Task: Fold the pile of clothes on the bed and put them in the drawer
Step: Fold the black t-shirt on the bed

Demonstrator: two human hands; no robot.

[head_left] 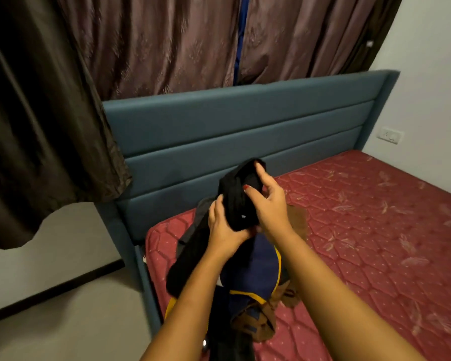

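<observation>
A black garment point(238, 201) is lifted above the bed, bunched and hanging down to the left. My left hand point(224, 225) grips it from below and my right hand point(267, 201) holds its upper part, thumb and fingers pinched on the cloth. Under my arms lies the pile of clothes point(255, 282) on the bed's near left corner: a navy piece with yellow trim, a brown piece and more dark cloth. No drawer is in view.
The red quilted mattress point(362, 230) stretches to the right. A blue padded headboard point(232, 131) stands behind the pile, with brown curtains point(154, 43) above it. Grey floor point(63, 321) lies left of the bed. A wall socket point(390, 136) is on the white wall.
</observation>
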